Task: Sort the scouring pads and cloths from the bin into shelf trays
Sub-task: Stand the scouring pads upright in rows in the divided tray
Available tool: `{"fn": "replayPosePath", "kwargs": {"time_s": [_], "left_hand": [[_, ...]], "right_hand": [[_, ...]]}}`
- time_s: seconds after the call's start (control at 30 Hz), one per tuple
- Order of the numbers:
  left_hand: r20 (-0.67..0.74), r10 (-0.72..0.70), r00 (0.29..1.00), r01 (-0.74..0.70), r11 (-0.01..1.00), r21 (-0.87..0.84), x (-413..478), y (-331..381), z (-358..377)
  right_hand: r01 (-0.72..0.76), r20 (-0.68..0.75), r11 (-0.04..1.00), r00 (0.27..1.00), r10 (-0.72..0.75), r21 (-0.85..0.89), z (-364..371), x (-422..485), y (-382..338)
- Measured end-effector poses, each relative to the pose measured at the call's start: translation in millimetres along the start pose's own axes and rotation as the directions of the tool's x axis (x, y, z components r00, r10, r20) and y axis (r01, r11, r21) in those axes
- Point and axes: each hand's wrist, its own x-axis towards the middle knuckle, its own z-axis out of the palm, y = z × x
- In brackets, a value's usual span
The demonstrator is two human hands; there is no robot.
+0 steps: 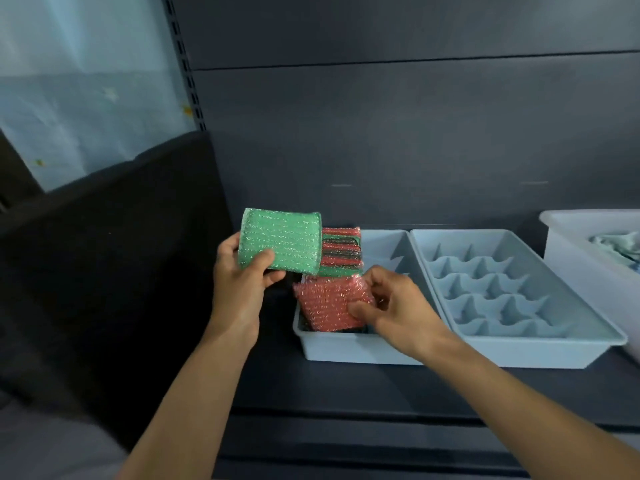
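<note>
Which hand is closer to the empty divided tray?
Right. The right hand pinches the red pad just left of the tray; the left hand holds a green pad farther left.

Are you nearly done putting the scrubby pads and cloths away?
Not yet. Done: a stack of red and green pads already sits at the back of the left tray. In hand: the left hand holds a green pad, and the right hand pinches a red pad over that tray. Left: the divided tray looks empty, and cloths lie in the white bin.
</note>
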Motion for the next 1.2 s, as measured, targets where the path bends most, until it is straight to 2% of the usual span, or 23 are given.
{"fn": "replayPosePath", "kwargs": {"time_s": [0.1, 0.3, 0.37, 0.47, 0.57, 0.67, 0.77, 0.87, 0.93, 1.07, 1.13, 1.17, 1.2], "left_hand": [[0.011, -0.014, 1.0, 0.014, 1.0, 0.009, 0.0, -2.7, -0.8], [0.027, -0.038, 0.999, 0.039, 0.999, -0.01, -0.3, -8.9, -0.8], [0.029, -0.042, 0.999, 0.042, 0.999, -0.019, 0.0, -9.9, -1.5], [0.035, -0.043, 0.998, 0.045, 0.998, -0.049, 0.3, -10.7, -2.1], [0.039, -0.041, 0.998, 0.043, 0.997, -0.06, -0.2, -12.7, -2.7], [0.083, -0.039, 0.996, 0.041, 0.999, -0.018, -1.6, -16.8, 1.1], [0.106, -0.032, 0.994, 0.032, 0.999, 0.005, 0.2, -20.5, 8.3], [0.146, -0.03, 0.989, 0.028, 0.999, 0.016, 4.7, -22.4, 17.2], [0.213, -0.051, 0.976, 0.039, 0.997, 0.06, 7.9, -23.6, 26.3], [0.345, -0.084, 0.935, 0.061, 0.995, 0.078, 14.8, -28.4, 56.5], [0.378, -0.046, 0.925, -0.008, 0.99, 0.142, 22.8, -33.7, 71.2], [0.398, -0.004, 0.917, -0.104, 0.963, 0.249, 30.3, -38.2, 76.5], [0.43, 0.03, 0.902, -0.223, 0.887, 0.405, 39.4, -43.5, 80.6]], "right_hand": [[0.023, 0.05, 0.987, 0.999, -0.015, -0.162, 8.1, -1.7, 0.9], [-0.102, 0.175, 0.933, 0.97, 0.171, -0.344, -2.0, 5.7, -10.5], [-0.052, 0.18, 0.937, 0.976, 0.12, -0.346, -7.2, 6.6, -17.7], [0.119, 0.168, 0.894, 0.985, -0.05, -0.432, 1.1, 7.7, -19.8], [0.088, 0.189, 0.854, 0.982, 0.012, -0.513, 7.5, 8.6, -9.9], [0.052, 0.215, 0.858, 0.974, 0.069, -0.512, 2.3, 12.1, -6.6], [-0.017, 0.218, 0.912, 0.969, 0.116, -0.409, -9.2, 19.9, -10.2], [-0.059, -0.027, 0.985, 0.998, 0.056, -0.164, -25.8, 34.9, -16.5], [-0.008, -0.093, 0.998, 0.996, 0.003, -0.054, -38.0, 46.5, -18.7], [0.07, 0.087, 0.993, 0.994, -0.062, -0.096, -54.7, 69.8, -13.9], [0.043, 0.018, 0.997, 0.999, -0.042, -0.067, -64.9, 85.0, -4.9], [0.031, -0.049, 0.996, 0.998, -0.035, -0.081, -71.1, 93.9, 2.9], [0.014, -0.12, 0.992, 0.992, -0.029, -0.124, -77.8, 103.8, 12.6]]}}
